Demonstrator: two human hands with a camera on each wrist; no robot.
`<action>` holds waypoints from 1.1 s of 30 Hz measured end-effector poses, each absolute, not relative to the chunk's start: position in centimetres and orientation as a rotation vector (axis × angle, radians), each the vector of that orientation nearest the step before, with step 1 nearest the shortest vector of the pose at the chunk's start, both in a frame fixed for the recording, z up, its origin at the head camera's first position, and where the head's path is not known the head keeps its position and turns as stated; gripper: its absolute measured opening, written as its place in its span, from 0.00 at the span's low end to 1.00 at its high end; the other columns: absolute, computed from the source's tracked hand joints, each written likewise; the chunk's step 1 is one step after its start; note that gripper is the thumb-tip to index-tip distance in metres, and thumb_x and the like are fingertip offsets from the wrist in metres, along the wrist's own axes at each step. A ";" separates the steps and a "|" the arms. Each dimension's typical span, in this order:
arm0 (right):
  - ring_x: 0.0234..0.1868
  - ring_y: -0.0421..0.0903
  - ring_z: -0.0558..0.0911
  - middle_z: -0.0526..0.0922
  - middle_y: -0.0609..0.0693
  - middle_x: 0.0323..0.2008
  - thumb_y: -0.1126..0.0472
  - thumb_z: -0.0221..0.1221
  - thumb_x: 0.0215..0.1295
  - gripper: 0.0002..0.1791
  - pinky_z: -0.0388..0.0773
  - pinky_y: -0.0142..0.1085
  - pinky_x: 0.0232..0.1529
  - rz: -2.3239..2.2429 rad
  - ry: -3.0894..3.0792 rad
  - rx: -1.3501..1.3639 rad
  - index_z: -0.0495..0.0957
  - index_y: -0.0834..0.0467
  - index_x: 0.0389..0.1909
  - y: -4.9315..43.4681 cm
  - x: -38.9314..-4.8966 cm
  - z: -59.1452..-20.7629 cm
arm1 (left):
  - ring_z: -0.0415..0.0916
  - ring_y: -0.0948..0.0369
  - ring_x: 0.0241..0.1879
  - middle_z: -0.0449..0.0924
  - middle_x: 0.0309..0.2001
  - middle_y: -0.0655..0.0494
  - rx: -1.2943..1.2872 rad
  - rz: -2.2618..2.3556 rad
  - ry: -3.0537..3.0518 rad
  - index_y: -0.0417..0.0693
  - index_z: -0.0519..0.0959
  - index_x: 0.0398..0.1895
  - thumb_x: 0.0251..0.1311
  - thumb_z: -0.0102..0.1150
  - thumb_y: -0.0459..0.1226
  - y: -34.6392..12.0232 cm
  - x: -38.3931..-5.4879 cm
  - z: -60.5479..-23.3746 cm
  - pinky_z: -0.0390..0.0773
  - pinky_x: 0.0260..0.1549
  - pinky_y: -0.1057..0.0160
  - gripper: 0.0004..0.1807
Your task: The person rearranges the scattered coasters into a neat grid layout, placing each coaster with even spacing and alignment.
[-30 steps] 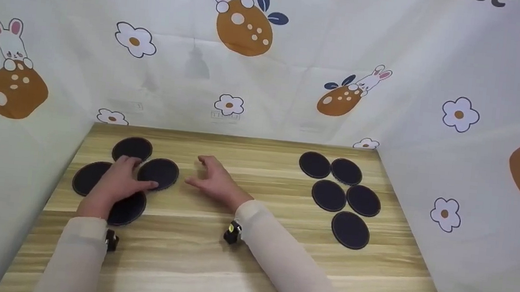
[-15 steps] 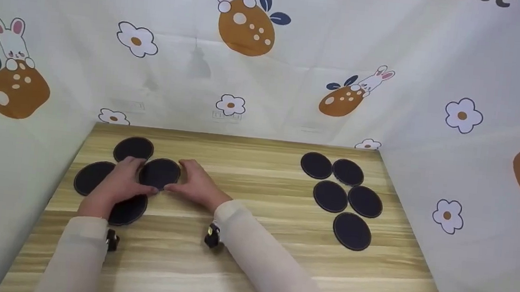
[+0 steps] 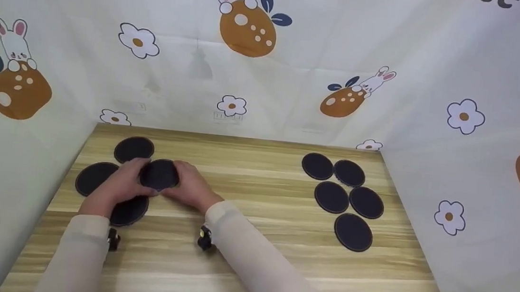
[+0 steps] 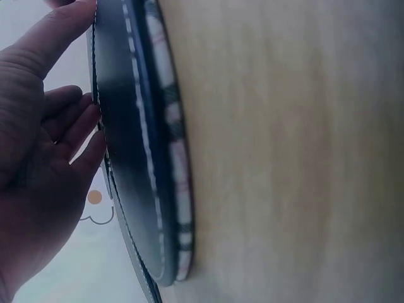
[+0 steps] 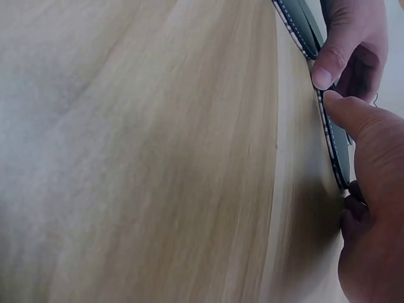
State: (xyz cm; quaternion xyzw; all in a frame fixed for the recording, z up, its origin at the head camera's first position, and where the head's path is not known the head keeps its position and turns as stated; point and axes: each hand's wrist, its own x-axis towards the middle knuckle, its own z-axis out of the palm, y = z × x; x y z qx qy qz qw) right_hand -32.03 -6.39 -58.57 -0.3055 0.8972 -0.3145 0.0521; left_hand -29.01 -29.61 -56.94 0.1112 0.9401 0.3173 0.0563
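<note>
A round black leather coaster with a stitched rim lies between both hands on the left of the table. My left hand holds its left side, thumb at the near edge. From the right, my right hand grips it with the thumb at the near edge and fingers round the far right side. Both thumb tips nearly meet in the right wrist view, where the held coaster appears edge-on. Around the left hand lie more coasters: one behind, one left, one under the wrist. A near coaster shows a plaid edge.
Several matching coasters lie grouped on the right side of the wood-grain table. A pale cloth printed with rabbits and flowers hangs along the back and both sides.
My right hand has moved left from bare table to the coaster's right edge and closed round it. My left hand has stayed at the left edge. The coasters on the right have not moved.
</note>
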 end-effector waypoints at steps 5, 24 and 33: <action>0.80 0.47 0.70 0.74 0.55 0.78 0.47 0.77 0.69 0.48 0.61 0.32 0.80 -0.874 2.760 -0.931 0.67 0.62 0.82 -6.5 -32.1 -58.7 | 0.63 0.29 0.77 0.66 0.77 0.24 0.347 0.988 2.841 0.25 0.65 0.80 0.60 0.85 0.43 -29.4 -29.1 -57.1 0.62 0.76 0.29 0.53; 0.81 0.48 0.69 0.73 0.54 0.79 0.38 0.76 0.67 0.52 0.63 0.34 0.80 -0.767 2.782 -0.910 0.68 0.59 0.83 -6.8 -33.0 -58.8 | 0.70 0.33 0.74 0.72 0.74 0.27 0.419 0.956 2.849 0.28 0.71 0.77 0.60 0.85 0.43 -29.5 -29.5 -57.1 0.66 0.75 0.31 0.48; 0.75 0.46 0.74 0.79 0.53 0.73 0.36 0.77 0.64 0.50 0.67 0.33 0.77 -0.823 2.784 -0.985 0.73 0.59 0.79 -6.4 -33.2 -59.2 | 0.75 0.35 0.68 0.77 0.68 0.29 0.464 0.939 2.872 0.27 0.75 0.72 0.57 0.85 0.43 -29.4 -29.7 -57.1 0.70 0.71 0.33 0.45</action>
